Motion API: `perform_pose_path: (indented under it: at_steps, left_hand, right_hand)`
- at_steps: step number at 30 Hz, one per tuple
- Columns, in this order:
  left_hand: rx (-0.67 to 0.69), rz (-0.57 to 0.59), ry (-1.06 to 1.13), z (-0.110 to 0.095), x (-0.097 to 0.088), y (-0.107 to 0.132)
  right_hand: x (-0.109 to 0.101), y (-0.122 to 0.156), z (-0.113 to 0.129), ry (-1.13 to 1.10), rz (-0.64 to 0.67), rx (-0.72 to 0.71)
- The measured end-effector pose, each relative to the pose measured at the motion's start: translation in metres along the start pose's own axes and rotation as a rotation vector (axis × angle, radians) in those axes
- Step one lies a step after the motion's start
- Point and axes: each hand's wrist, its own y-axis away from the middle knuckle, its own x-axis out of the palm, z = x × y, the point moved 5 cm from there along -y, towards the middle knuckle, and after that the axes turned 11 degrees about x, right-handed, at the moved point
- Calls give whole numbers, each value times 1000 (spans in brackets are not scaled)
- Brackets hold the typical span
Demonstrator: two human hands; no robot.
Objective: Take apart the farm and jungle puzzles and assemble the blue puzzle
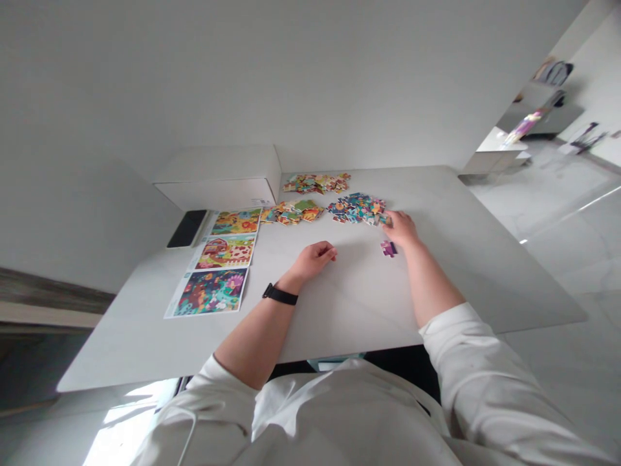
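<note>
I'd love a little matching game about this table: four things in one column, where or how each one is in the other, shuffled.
Things:
1. Right hand
2. Left hand
3. Purple puzzle piece
4. White box

Where or how:
A. Lying by itself on the table
B. Has a black band at its wrist
C. Back left, by the wall
D. At the edge of the bluish pile

Pairs: 1-D, 2-B, 3-A, 4-C

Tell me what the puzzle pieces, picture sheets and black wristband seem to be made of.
Puzzle pieces: probably printed cardboard, fairly matte, with pale cut edges. Picture sheets: likely printed paper, smooth, lying thin and flat. Black wristband: dull, without shine; perhaps fabric or rubber.
</note>
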Motion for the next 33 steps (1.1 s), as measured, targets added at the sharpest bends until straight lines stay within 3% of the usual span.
perform_pose_path:
  at_steps: [7, 18, 20, 25, 29, 33]
  left_hand:
    - [7, 1, 19, 0, 1, 0]
    - [39, -23, 52, 4, 5, -2]
    - [40, -46, 105, 5, 6, -2]
    - [33, -146, 294, 3, 9, -3]
    - [18, -169, 426, -1, 12, -3]
    - [5, -191, 458, 2, 14, -4]
  right_hand:
    - [-21, 9, -10, -126, -40, 52]
    - [-68, 34, 6, -461, -257, 66]
    - [-62, 39, 17, -587, -189, 66]
    - [-25, 68, 66, -1022, 204, -18]
    - [-7, 93, 95, -1053, 361, -57]
    - [-1, 101, 103, -1042, 412, -61]
